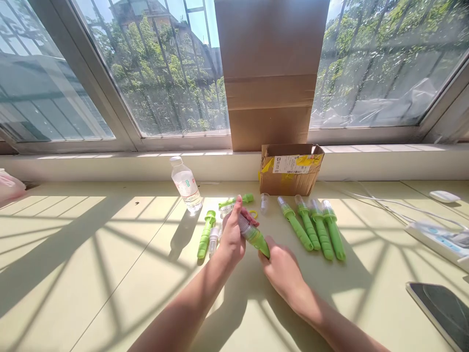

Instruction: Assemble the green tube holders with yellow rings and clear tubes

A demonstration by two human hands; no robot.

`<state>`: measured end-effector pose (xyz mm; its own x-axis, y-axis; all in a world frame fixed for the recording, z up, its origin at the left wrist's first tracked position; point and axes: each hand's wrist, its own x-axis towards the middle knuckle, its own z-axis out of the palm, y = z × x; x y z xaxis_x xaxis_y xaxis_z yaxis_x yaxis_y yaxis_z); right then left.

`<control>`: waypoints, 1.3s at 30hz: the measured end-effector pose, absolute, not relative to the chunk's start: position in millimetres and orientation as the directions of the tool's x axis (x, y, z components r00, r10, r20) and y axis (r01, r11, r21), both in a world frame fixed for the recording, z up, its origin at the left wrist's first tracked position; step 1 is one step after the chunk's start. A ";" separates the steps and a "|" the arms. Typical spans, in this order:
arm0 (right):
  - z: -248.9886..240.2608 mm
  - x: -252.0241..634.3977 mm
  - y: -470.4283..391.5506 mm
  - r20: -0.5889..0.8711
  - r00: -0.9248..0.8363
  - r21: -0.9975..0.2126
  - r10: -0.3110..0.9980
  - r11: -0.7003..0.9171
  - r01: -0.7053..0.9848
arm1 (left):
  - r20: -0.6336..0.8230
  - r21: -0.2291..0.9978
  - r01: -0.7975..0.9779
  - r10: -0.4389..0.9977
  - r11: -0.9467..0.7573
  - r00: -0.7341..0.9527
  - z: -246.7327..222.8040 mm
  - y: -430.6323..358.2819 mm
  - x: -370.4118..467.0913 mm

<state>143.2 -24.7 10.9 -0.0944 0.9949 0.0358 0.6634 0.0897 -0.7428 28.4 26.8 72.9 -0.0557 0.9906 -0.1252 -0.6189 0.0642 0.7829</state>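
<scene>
Above the table, both my hands work on one green ridged handle with a clear plastic cap (258,240). My left hand (234,234) is closed round the capped end. Lower down, my right hand (282,266) grips the green end. Just left of my left hand lie a green handle (207,234) without a cap and a small clear tube (213,241). Behind my fingers another green piece (247,198) and a yellow ring (253,214) show in part. A loose clear cap (264,201) stands beyond the hands. Several capped green handles (322,230) lie side by side at right.
A water bottle (186,186) stands at the back left. Against the window ledge is an open cardboard box (291,171), with a tall cardboard sheet (271,78) behind it. A power strip (437,242), cables and a phone (443,310) lie at right.
</scene>
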 end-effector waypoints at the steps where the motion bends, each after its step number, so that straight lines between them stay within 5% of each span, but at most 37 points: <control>1: 9.7 145.9 -24.3 0.083 -0.082 -0.670 0.993 0.116 0.733 | -0.125 0.779 -0.625 0.990 0.054 -0.070 72.9 25.1 30.5; 5: 10.1 150.0 -24.4 0.125 -0.144 -0.563 0.982 0.189 0.804 | -0.206 0.719 -0.689 0.974 0.086 -0.094 74.1 22.7 33.2; 10: 21.2 143.3 -28.5 -0.023 -0.210 -0.791 0.977 0.111 0.602 | -0.256 0.671 -0.714 0.966 0.200 0.030 73.7 27.1 22.9; 13: 23.0 145.1 -32.3 -0.202 -0.342 -0.928 0.918 -0.068 0.365 | -0.213 0.651 -0.698 0.954 0.298 0.209 74.1 26.6 14.1; 16: 20.7 149.8 -34.2 -0.339 -0.578 -0.940 0.742 -0.244 0.238 | -0.165 0.625 -0.686 0.922 0.372 0.350 74.8 25.2 8.0; 19: 18.6 149.7 -32.1 -0.342 -0.560 -0.939 0.755 -0.262 0.221 | -0.155 0.633 -0.684 0.925 0.362 0.346 74.0 26.7 8.4; 24: 18.5 141.3 -27.8 -0.201 -0.278 -0.905 0.939 -0.070 0.419 | -0.242 0.672 -0.710 0.968 0.212 0.060 71.8 29.7 20.6; 28: 17.7 141.2 -29.3 0.036 -0.103 -0.624 0.994 0.103 0.774 | -0.268 0.696 -0.710 0.956 0.105 -0.120 76.1 24.1 29.3; 31: 18.1 142.1 -30.9 0.057 -0.131 -0.524 0.990 0.141 0.840 | -0.282 0.699 -0.710 0.946 0.087 -0.161 79.7 20.6 31.0; 39: 25.8 137.0 -36.4 -0.067 -0.236 -0.871 0.970 0.058 0.488 | -0.237 0.689 -0.697 0.971 0.197 0.041 82.1 26.3 19.8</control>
